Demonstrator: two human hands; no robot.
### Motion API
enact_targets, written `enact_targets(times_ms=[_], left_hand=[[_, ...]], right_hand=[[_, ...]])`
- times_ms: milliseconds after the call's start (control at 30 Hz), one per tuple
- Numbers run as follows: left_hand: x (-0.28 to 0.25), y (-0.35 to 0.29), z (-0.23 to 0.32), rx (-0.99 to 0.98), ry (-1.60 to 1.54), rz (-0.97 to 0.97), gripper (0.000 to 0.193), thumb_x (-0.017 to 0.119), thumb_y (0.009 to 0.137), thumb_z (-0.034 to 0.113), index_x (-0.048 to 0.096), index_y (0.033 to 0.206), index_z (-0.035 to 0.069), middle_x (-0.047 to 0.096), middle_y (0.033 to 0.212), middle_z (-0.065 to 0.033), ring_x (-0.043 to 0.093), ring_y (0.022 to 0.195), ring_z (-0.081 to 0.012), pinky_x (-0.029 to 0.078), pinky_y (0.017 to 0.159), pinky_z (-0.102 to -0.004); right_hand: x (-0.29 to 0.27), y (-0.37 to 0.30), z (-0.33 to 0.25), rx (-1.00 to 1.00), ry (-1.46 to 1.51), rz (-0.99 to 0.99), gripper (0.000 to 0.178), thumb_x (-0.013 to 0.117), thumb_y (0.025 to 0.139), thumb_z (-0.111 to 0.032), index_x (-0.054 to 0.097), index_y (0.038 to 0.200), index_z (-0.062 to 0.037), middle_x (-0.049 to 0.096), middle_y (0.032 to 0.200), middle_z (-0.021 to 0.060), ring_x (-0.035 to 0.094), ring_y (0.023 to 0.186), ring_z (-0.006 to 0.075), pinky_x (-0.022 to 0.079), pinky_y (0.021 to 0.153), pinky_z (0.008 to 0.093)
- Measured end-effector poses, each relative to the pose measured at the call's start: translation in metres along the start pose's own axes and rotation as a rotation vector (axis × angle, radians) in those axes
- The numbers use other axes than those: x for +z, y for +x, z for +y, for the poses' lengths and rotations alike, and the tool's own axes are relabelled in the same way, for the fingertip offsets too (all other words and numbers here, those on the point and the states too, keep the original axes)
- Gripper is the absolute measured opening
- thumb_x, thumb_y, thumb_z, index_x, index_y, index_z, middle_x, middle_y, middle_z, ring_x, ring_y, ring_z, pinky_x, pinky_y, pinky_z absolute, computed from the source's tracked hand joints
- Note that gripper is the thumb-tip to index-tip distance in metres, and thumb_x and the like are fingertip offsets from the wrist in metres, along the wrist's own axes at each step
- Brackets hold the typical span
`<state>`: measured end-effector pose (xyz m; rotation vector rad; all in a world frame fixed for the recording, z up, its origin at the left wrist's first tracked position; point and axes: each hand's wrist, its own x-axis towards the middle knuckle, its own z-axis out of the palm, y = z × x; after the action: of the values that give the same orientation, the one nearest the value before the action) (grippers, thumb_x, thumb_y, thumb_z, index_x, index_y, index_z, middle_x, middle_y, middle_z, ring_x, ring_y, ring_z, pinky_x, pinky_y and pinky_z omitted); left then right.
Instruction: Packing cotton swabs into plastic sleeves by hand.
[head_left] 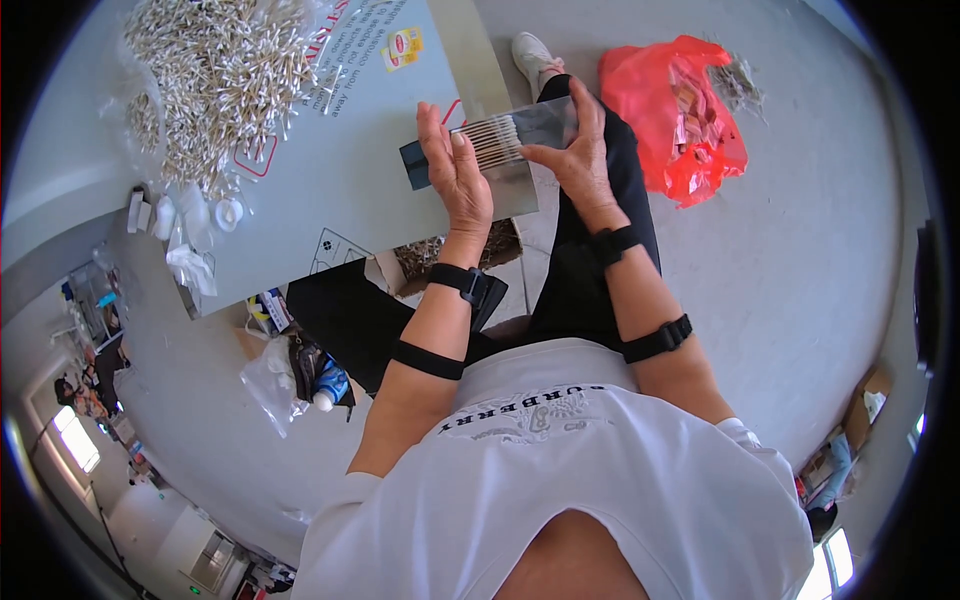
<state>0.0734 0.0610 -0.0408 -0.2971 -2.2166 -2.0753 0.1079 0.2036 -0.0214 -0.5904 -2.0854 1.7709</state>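
Observation:
A flat clear plastic bag of cotton swabs is held up over the table's right edge, its swabs lined up side by side. My left hand clasps it across the left part, fingers stretched upward and the thumb by the swabs. Beyond that hand, a dark blue end sticks out to the left. My right hand grips the bag's clear right end, thumb on the near face and fingers reaching behind it. A large heap of loose cotton swabs lies in clear plastic at the table's far left.
The grey-green table carries a yellow sticker and small white containers at its left edge. Beneath it stands an open carton. A red plastic bag lies on the floor to the right. Bags and bottles sit lower left.

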Motion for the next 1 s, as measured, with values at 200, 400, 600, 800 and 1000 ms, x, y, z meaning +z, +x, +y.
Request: enact_targets(times_ms=[200, 400, 600, 800, 1000], left_hand=[[0.007, 0.0, 0.004, 0.016, -0.002, 0.053, 0.053, 0.038, 0.104, 0.029, 0.031, 0.145, -0.003, 0.026, 0.154, -0.0184, 0.028, 0.141, -0.027, 0.024, 0.115, -0.0384], [0.006, 0.0, 0.004, 0.007, 0.017, 0.039, 0.054, 0.037, 0.104, 0.03, 0.03, 0.145, -0.005, 0.026, 0.153, -0.0201, 0.029, 0.141, -0.0277, 0.024, 0.114, -0.0385], [0.007, 0.0, 0.002, 0.012, 0.01, 0.042, 0.054, 0.037, 0.104, 0.031, 0.03, 0.145, -0.005, 0.026, 0.153, -0.0214, 0.029, 0.14, -0.0284, 0.024, 0.114, -0.0392], [0.019, -0.001, 0.005, 0.006, -0.039, 0.021, 0.055, 0.038, 0.104, 0.032, 0.03, 0.145, -0.004, 0.026, 0.153, -0.0218, 0.028, 0.141, -0.0292, 0.023, 0.114, -0.0399], [0.025, -0.002, 0.003, 0.025, 0.012, 0.028, 0.055, 0.038, 0.104, 0.032, 0.03, 0.145, -0.004, 0.026, 0.153, -0.0216, 0.028, 0.14, -0.0296, 0.023, 0.115, -0.04]], right_hand=[[-0.017, 0.026, -0.014, -0.603, -0.818, -0.407, 0.067, 0.077, 0.056, -0.015, 0.062, 0.12, -0.0165, 0.044, 0.137, 0.0072, 0.036, 0.132, 0.0286, 0.027, 0.106, 0.0471], [-0.003, 0.028, -0.008, -0.58, -0.784, -0.472, 0.061, 0.079, 0.056, -0.018, 0.063, 0.115, -0.0138, 0.052, 0.125, 0.0044, 0.039, 0.128, 0.0267, 0.028, 0.103, 0.045], [-0.001, 0.025, -0.005, -0.557, -0.748, -0.434, 0.061, 0.081, 0.056, -0.018, 0.062, 0.114, -0.0134, 0.054, 0.12, 0.004, 0.041, 0.124, 0.027, 0.03, 0.101, 0.0445], [-0.002, 0.025, -0.001, -0.546, -0.735, -0.427, 0.061, 0.081, 0.057, -0.018, 0.062, 0.114, -0.0141, 0.054, 0.121, 0.0045, 0.041, 0.125, 0.0273, 0.03, 0.102, 0.0442], [-0.001, 0.024, -0.006, -0.502, -0.745, -0.462, 0.065, 0.083, 0.058, -0.02, 0.058, 0.117, -0.0131, 0.053, 0.126, 0.0064, 0.041, 0.127, 0.0284, 0.027, 0.106, 0.045]])
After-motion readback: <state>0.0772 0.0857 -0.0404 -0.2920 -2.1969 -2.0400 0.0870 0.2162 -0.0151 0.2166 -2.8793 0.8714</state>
